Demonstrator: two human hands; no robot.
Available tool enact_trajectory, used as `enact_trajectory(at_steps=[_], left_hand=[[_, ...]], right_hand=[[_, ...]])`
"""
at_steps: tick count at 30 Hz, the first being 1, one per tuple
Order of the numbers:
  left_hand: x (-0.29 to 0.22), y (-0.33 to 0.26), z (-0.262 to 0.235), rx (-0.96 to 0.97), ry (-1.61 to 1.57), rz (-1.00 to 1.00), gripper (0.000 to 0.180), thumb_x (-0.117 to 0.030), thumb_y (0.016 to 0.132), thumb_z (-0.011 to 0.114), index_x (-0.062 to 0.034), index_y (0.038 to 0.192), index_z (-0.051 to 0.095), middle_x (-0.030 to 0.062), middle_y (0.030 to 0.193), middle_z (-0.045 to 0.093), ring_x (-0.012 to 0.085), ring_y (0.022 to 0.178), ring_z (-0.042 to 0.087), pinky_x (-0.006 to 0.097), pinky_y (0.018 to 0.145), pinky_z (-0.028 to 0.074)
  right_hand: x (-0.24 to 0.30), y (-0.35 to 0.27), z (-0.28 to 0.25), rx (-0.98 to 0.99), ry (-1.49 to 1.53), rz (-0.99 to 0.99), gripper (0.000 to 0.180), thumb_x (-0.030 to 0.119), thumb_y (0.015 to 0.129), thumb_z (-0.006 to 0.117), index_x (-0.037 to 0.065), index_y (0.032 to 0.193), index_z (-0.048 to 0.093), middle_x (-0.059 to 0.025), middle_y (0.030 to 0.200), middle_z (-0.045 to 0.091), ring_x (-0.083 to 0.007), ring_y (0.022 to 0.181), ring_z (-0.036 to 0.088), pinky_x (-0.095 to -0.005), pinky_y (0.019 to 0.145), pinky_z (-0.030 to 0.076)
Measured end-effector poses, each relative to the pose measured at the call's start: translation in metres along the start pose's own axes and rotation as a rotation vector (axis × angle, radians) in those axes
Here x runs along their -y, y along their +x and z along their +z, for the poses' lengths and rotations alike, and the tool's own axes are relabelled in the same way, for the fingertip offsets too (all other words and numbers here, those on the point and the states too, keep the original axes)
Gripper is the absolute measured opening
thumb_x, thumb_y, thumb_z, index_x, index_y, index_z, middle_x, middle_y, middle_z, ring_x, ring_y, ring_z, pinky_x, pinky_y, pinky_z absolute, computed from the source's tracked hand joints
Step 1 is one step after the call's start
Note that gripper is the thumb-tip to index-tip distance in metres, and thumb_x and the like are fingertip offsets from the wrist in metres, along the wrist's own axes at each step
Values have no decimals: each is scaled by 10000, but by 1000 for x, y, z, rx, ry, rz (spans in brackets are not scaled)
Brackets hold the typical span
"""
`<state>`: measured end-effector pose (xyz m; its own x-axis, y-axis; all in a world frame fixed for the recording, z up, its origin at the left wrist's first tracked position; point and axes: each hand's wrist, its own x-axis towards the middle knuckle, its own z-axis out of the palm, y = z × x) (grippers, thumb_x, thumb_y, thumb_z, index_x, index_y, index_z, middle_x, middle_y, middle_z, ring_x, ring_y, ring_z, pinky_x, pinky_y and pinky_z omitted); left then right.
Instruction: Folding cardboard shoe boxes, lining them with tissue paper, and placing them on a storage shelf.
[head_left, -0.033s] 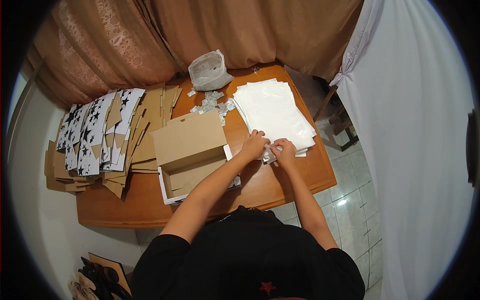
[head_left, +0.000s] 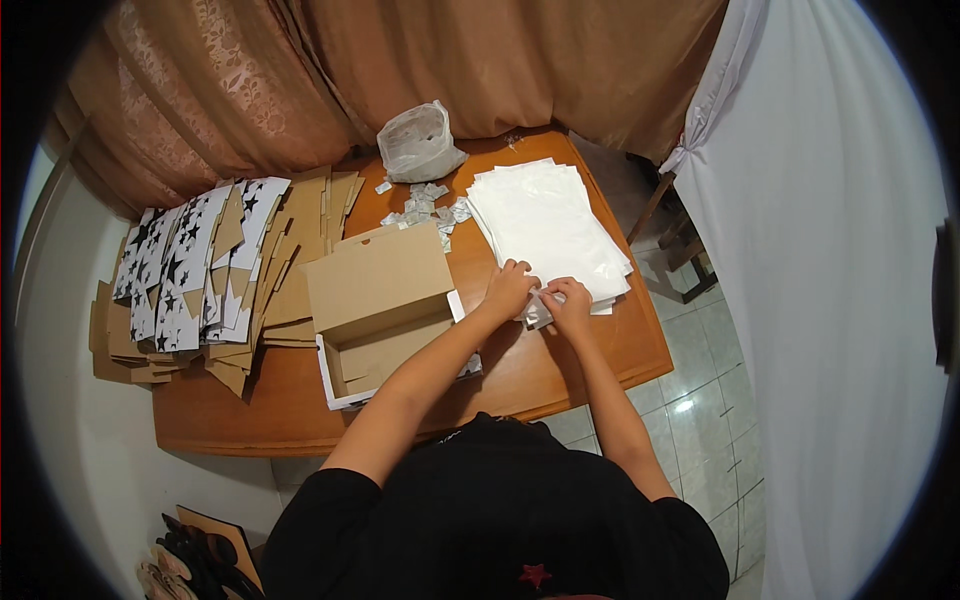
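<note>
My left hand and my right hand meet at the front edge of a stack of white paper sheets. Both have their fingers closed in a pinch on a small translucent packet, partly hidden by the fingers. Left of my hands stands an open cardboard box, brown inside, its lid raised at the back. My left forearm passes over its right front part. Behind the box lie several small pale sachets, loose in a heap.
A white plastic bag stands open at the table's back. Flat cardboard pieces, some white with black stars, are piled at the left. The wooden table ends close to my body; brown curtains hang behind it.
</note>
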<state>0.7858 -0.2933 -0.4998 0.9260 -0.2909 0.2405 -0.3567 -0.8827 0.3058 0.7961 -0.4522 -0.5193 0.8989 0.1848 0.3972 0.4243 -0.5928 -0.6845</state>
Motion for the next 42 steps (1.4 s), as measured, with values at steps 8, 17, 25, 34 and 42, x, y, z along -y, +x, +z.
enact_trajectory(at_steps=[8,17,25,34,42], left_hand=[[17,12,-8,-205,-193,-32,109,-82,722,630,-145,794,682,11,886,617,234,808,592,347,693,495],[29,5,-86,-303,-600,-56,180,19,699,573,-27,860,637,89,991,632,224,811,601,301,691,488],[47,-100,-178,-514,-654,-57,169,49,702,572,13,859,625,131,1048,623,218,926,612,279,777,506],[90,-250,-156,-460,-826,-423,157,58,721,613,9,867,645,122,1094,597,201,1024,565,302,870,457],[86,-291,-158,-287,-535,-491,243,122,711,496,-12,841,651,127,1009,638,265,942,602,291,811,461]], right_hand=[[23,-11,-21,-71,-225,-19,254,176,683,691,147,927,625,-17,966,572,-232,977,512,-529,964,277],[33,-5,-27,-270,-253,-13,161,101,685,646,140,837,610,12,866,588,-200,885,554,-517,994,271],[127,-15,-4,-243,-14,-285,218,31,625,629,138,814,606,14,875,589,-187,853,553,-491,994,273],[188,-61,30,138,34,-422,204,64,586,704,140,748,605,16,878,562,-197,910,523,-546,987,245],[194,-91,34,404,-125,-396,174,95,612,719,153,740,616,30,911,558,-190,940,515,-586,961,259]])
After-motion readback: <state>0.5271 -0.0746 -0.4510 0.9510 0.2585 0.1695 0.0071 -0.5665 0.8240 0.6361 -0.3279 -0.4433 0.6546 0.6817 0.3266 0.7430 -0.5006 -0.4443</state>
